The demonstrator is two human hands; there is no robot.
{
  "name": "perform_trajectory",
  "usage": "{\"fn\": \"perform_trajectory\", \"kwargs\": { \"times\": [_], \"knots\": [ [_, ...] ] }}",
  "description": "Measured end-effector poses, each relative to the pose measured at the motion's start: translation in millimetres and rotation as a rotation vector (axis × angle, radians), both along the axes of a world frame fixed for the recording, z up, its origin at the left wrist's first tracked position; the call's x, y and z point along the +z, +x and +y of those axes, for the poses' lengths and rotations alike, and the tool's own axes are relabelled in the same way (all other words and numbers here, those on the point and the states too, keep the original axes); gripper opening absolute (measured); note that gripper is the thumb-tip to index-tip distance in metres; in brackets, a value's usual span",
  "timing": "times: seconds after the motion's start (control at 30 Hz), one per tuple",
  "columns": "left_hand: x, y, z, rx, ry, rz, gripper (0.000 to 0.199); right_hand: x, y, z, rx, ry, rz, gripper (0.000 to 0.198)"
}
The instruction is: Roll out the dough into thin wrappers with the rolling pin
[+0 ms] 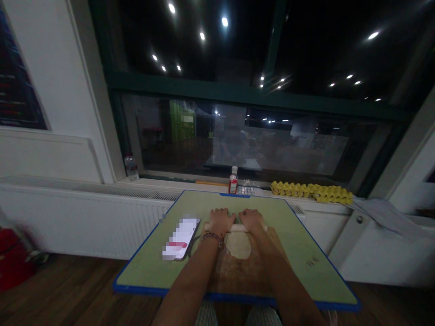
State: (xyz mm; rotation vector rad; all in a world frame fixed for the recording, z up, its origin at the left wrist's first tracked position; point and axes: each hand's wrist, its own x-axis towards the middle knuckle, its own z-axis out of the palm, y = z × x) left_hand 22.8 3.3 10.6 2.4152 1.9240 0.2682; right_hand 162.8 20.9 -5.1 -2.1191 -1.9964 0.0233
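A pale rolling pin [237,228] lies crosswise over the far edge of a flat round of dough [239,246]. My left hand [221,220], with a beaded bracelet at its wrist, is on the pin's left part, fingers curled over it. On the pin's right part my right hand [252,219] holds in the same way, close to the left one. The dough rests on a brown wooden board [244,277]. Beneath the hands, most of the pin is hidden.
A phone [181,239] with a lit screen lies left of the board on the green, blue-edged table [301,267]. Along the window sill are a red-labelled bottle [233,181], a clear bottle [131,167] and yellow egg trays [311,192]. A white radiator [88,226] stands behind, left.
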Motion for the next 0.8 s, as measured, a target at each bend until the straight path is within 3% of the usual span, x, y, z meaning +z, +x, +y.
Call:
{"fn": "perform_trajectory", "kwargs": {
  "times": [0.2, 0.8],
  "knots": [
    [-3.8, 0.4, 7.7, 0.073, 0.039, -0.027, 0.054, -2.5, 2.1, 4.7, 0.001, -0.016, 0.046, 0.040],
    [-10.4, -0.8, 21.3, 0.105, 0.058, -0.067, 0.052, -5.8, 3.5, 13.7, -0.002, -0.051, 0.086, 0.045]
  ]
}}
